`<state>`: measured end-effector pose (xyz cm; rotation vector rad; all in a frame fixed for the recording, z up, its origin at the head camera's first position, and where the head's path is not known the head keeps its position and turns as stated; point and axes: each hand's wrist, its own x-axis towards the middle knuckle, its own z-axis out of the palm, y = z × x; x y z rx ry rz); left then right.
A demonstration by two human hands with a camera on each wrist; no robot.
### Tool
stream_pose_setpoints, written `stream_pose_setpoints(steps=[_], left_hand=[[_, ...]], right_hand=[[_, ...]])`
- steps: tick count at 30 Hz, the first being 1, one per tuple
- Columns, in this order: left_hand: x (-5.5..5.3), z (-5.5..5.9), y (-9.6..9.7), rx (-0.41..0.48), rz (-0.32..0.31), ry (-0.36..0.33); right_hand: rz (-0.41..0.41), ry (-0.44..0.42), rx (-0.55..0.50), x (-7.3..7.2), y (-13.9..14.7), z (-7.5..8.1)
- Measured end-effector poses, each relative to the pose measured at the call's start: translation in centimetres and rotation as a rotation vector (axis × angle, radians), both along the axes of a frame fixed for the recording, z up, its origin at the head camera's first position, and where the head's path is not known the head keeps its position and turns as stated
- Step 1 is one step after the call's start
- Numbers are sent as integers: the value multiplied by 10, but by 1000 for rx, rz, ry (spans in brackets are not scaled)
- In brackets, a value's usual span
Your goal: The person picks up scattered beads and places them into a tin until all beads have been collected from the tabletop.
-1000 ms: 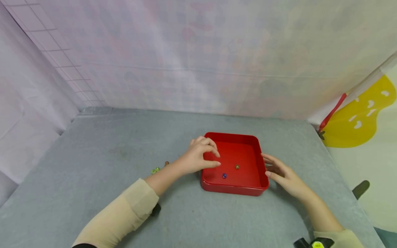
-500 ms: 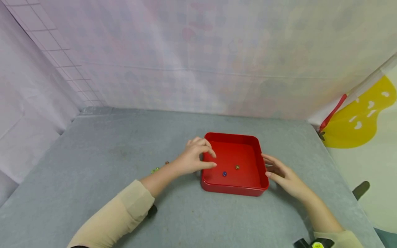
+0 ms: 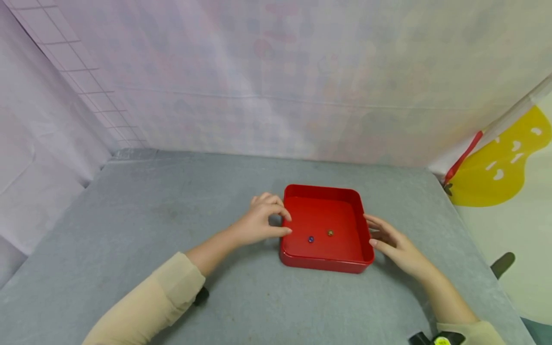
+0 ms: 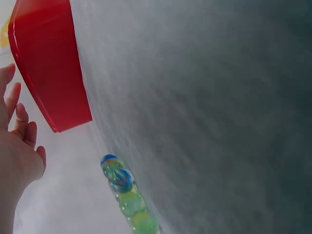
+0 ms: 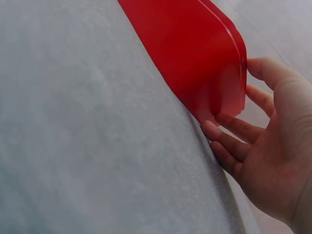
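Note:
A shallow red tray (image 3: 326, 265) sits on the table. Two small marbles lie inside it, one blue (image 3: 311, 239) and one brownish-gold (image 3: 330, 233). My left hand (image 3: 258, 221) hovers at the tray's left rim, thumb and fingers parted, with nothing seen between them. On the other side, my right hand (image 3: 398, 248) touches the tray's right wall with fingertips and thumb, fingers relaxed. In the left wrist view several glass marbles rest in a cluster on the table, including a green one (image 4: 132, 204) and a blue-swirled one (image 4: 121, 180); the left forearm hides them in the head view.
A grey cloth covers the table (image 3: 172, 191). Pale patterned curtain (image 3: 258, 86) hangs along the back edge and the left side. At the right stands a white sheet with a yellow printed shape (image 3: 491, 167).
My left hand has drawn back leftward from over the tray to its rim. The blue marble has shifted slightly toward the back. The forearm now covers the loose marbles. My right hand stays put.

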<state>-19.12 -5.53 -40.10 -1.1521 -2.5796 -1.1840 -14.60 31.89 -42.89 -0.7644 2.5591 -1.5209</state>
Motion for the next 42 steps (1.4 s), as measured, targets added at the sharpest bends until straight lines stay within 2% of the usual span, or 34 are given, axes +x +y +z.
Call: stream_pose_setpoints(steps=[9, 25, 30, 36, 42], left_hand=[[3, 0, -12, -21, 9, -3], [4, -5, -35, -9, 32, 68], [5, -7, -43, 1, 41, 67], [6, -10, -53, -2, 62, 29], [7, -10, -62, 16, 84, 63]], right_hand=[[-5, -8, 5, 1, 0, 1], [-9, -12, -2, 1, 0, 0], [-5, -10, 6, 1, 0, 0], [-1, 4, 3, -1, 0, 0], [9, -3, -15, 0, 1, -1]])
